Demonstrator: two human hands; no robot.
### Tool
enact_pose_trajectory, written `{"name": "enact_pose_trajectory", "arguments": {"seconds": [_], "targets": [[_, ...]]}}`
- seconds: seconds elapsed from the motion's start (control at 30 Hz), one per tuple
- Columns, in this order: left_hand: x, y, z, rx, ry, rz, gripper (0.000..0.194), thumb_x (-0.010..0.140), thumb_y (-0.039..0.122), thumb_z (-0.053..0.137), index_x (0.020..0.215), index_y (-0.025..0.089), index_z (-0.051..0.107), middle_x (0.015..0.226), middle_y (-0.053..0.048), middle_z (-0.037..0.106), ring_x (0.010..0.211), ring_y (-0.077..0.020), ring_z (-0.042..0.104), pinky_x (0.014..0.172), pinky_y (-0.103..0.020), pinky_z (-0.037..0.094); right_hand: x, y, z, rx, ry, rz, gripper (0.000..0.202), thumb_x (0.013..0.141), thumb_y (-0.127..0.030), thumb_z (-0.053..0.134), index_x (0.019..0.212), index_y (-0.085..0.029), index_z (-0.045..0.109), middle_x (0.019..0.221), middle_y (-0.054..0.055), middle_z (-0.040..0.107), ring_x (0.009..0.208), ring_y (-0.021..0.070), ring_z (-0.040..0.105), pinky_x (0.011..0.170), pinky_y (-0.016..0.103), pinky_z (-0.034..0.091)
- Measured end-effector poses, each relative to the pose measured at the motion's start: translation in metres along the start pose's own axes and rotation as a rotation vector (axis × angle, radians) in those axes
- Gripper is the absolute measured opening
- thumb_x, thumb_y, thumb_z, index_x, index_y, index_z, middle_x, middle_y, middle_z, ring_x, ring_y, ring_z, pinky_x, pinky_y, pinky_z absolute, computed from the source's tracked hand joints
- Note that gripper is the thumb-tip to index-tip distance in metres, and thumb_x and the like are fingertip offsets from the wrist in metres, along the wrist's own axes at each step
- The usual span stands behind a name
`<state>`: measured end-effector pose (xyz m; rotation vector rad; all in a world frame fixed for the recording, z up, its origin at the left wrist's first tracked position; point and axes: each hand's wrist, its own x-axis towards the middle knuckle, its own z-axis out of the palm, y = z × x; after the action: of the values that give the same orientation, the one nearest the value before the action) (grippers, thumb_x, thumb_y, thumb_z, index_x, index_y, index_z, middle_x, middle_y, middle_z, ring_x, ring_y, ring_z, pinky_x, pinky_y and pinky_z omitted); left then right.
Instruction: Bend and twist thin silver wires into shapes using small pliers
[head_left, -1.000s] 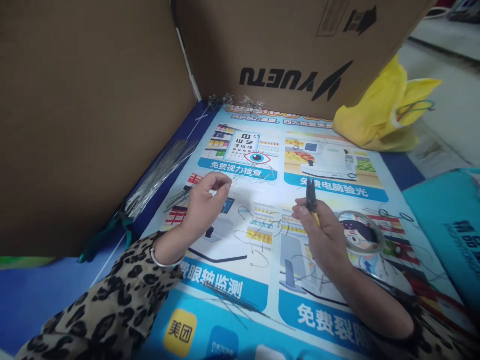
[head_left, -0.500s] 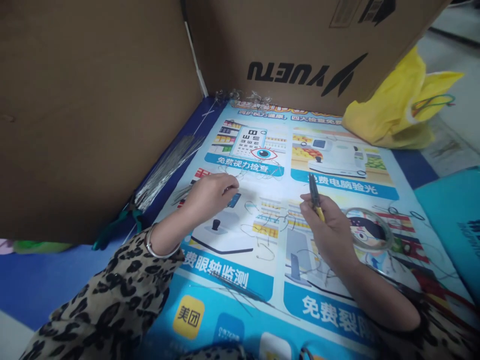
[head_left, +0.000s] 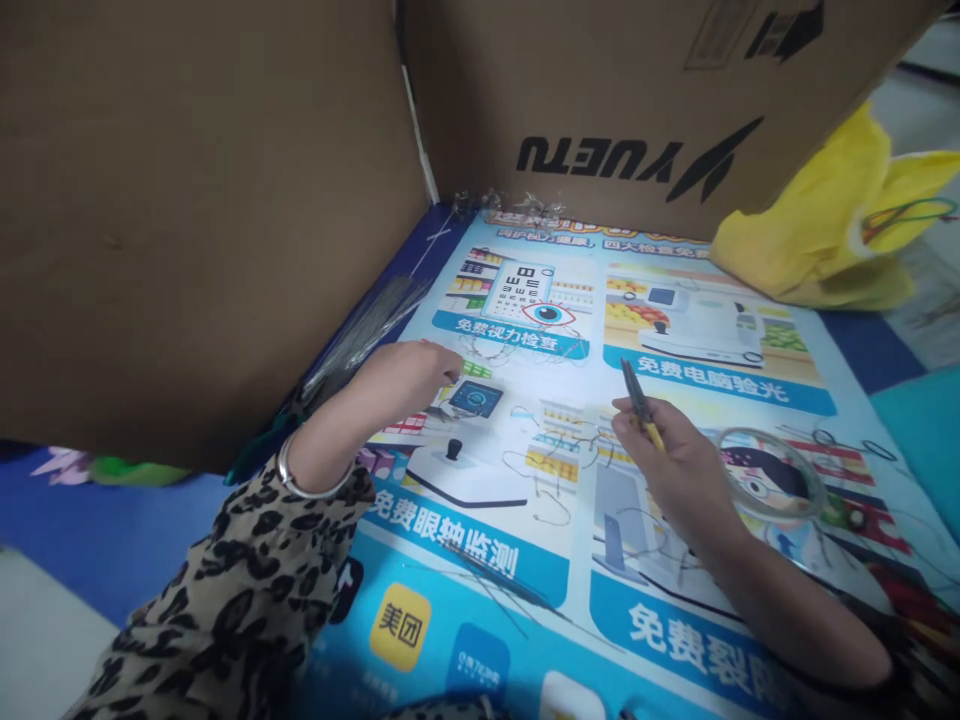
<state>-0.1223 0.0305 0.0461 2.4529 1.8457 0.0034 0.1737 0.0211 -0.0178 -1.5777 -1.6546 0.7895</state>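
Observation:
My left hand (head_left: 409,385) is over the left side of the printed poster (head_left: 559,625), beside a bundle of thin silvery wires (head_left: 367,335). Its fingers are curled together, and whatever they hold is hidden. My right hand (head_left: 675,455) grips small pointed-nose pliers (head_left: 637,392) with a yellow handle, their grey jaws pointing up and away from me. Bent wire pieces (head_left: 551,510) are scattered on the poster between my hands. Nearer to me lie several straight dark wires (head_left: 499,580).
Cardboard walls (head_left: 202,230) with a YUETU print stand at the left and back. A yellow bag (head_left: 810,245) sits at the back right. Right of my right hand lies a clear tape roll (head_left: 814,490). Tangled wire bits (head_left: 525,205) lie by the back wall.
My left hand has moved left over the poster, towards the wire bundle. My right hand keeps the pliers at about the same place. The whole view has shifted slightly.

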Motion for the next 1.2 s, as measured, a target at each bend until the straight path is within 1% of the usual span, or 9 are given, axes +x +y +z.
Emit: {"name": "enact_pose_trajectory", "arguments": {"seconds": [0.07, 0.13, 0.27, 0.4, 0.5, 0.63, 0.77, 1.0, 1.2], "targets": [[-0.002, -0.006, -0.004, -0.030, 0.000, 0.020, 0.024, 0.082, 0.020, 0.044, 0.089, 0.023, 0.066, 0.089, -0.002, 0.069, 0.079, -0.0174, 0.061, 0.065, -0.024, 0.040, 0.001, 0.001, 0.000, -0.021, -0.005, -0.013, 0.029, 0.077, -0.045, 0.055, 0.096, -0.025, 0.063, 0.090, 0.002, 0.065, 0.080, 0.0192, 0.060, 0.072, 0.031, 0.046], [-0.003, -0.008, -0.007, -0.033, -0.033, 0.041, 0.025, 0.080, 0.017, 0.044, 0.091, 0.024, 0.066, 0.093, -0.001, 0.069, 0.083, -0.0175, 0.061, 0.066, -0.024, 0.041, 0.002, 0.001, 0.000, -0.054, -0.008, -0.018, 0.030, 0.077, -0.046, 0.055, 0.097, -0.025, 0.063, 0.090, 0.002, 0.066, 0.081, 0.0202, 0.061, 0.072, 0.032, 0.046], [-0.001, -0.008, -0.005, -0.024, -0.087, 0.054, 0.021, 0.078, 0.016, 0.046, 0.085, 0.022, 0.065, 0.091, -0.002, 0.069, 0.083, -0.0189, 0.061, 0.063, -0.025, 0.040, 0.003, 0.003, 0.000, -0.104, -0.016, -0.021, 0.032, 0.076, -0.048, 0.055, 0.097, -0.026, 0.064, 0.090, 0.002, 0.068, 0.083, 0.0218, 0.063, 0.072, 0.034, 0.047], [0.005, -0.009, 0.004, -0.100, -0.097, 0.071, 0.019, 0.079, 0.016, 0.047, 0.081, 0.021, 0.065, 0.086, -0.003, 0.067, 0.080, -0.0181, 0.061, 0.066, -0.025, 0.043, 0.004, 0.004, 0.001, -0.115, -0.005, -0.023, 0.032, 0.075, -0.048, 0.055, 0.096, -0.025, 0.065, 0.092, 0.003, 0.068, 0.084, 0.0228, 0.063, 0.073, 0.035, 0.048], [0.008, -0.011, 0.014, -0.197, -0.051, 0.136, 0.022, 0.077, 0.014, 0.050, 0.091, 0.022, 0.065, 0.096, -0.003, 0.064, 0.092, -0.0176, 0.059, 0.076, -0.025, 0.044, 0.004, 0.004, 0.001, -0.107, -0.008, -0.031, 0.032, 0.075, -0.048, 0.055, 0.096, -0.025, 0.064, 0.096, 0.003, 0.068, 0.088, 0.0229, 0.063, 0.075, 0.035, 0.047], [0.011, -0.013, 0.027, -0.228, -0.065, 0.190, 0.025, 0.075, 0.014, 0.056, 0.096, 0.023, 0.065, 0.102, -0.003, 0.062, 0.098, -0.0178, 0.057, 0.083, -0.026, 0.044, 0.004, 0.003, 0.001, -0.107, -0.033, 0.000, 0.033, 0.074, -0.049, 0.056, 0.096, -0.026, 0.064, 0.096, 0.003, 0.067, 0.089, 0.0232, 0.062, 0.077, 0.036, 0.047], [0.012, -0.014, 0.033, -0.227, -0.066, 0.196, 0.022, 0.075, 0.016, 0.058, 0.094, 0.023, 0.065, 0.099, -0.002, 0.062, 0.098, -0.0182, 0.057, 0.084, -0.026, 0.044, 0.005, 0.003, 0.001, -0.101, -0.030, 0.004, 0.033, 0.074, -0.048, 0.056, 0.096, -0.026, 0.064, 0.096, 0.003, 0.067, 0.089, 0.0235, 0.062, 0.079, 0.037, 0.046], [0.012, -0.014, 0.033, -0.221, -0.057, 0.177, 0.021, 0.075, 0.013, 0.053, 0.089, 0.023, 0.065, 0.098, -0.003, 0.063, 0.096, -0.0180, 0.058, 0.083, -0.028, 0.044, 0.004, 0.002, 0.001, -0.090, -0.023, 0.025, 0.033, 0.074, -0.049, 0.056, 0.096, -0.026, 0.064, 0.096, 0.003, 0.067, 0.089, 0.0240, 0.062, 0.078, 0.038, 0.046], [0.013, -0.015, 0.035, -0.221, -0.044, 0.182, 0.017, 0.077, 0.016, 0.053, 0.086, 0.022, 0.065, 0.093, -0.003, 0.065, 0.090, -0.0179, 0.059, 0.080, -0.027, 0.044, 0.003, -0.001, 0.000, -0.031, -0.016, 0.015, 0.029, 0.077, -0.046, 0.055, 0.096, -0.025, 0.062, 0.089, 0.001, 0.066, 0.085, 0.0206, 0.060, 0.077, 0.034, 0.045]]}}
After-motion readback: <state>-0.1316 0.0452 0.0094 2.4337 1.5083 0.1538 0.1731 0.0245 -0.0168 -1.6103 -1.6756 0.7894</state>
